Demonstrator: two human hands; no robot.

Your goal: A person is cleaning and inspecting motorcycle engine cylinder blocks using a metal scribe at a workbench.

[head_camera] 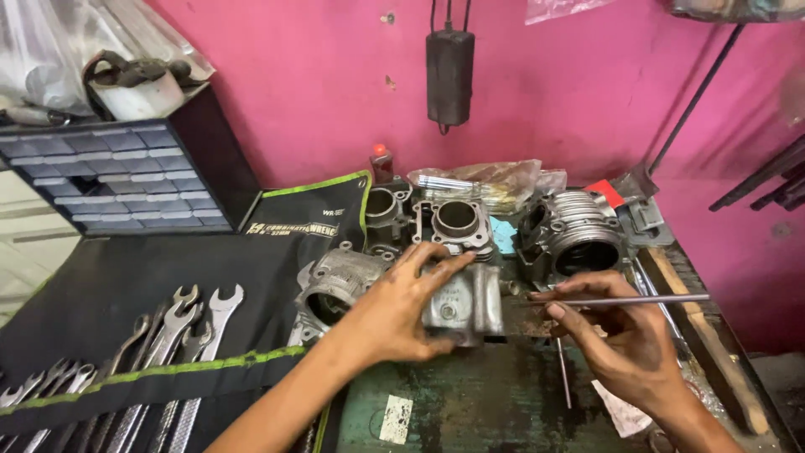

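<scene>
Resting on a grey cast-metal engine cylinder block (465,306) at the middle of the worn green workbench (495,403), the left hand (394,315) spreads its fingers over the casting's top and steadies it. The right hand (625,335) pinches a thin straight steel rod (637,299) between thumb and fingertips, held level just right of the block. More grey cylinders (579,231) stand behind, and a black roll of chrome spanners (168,352) lies to the left.

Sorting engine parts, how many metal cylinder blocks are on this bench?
4: one under the left hand, one behind it at, a smaller one at, a finned one at. More may be hidden.
</scene>
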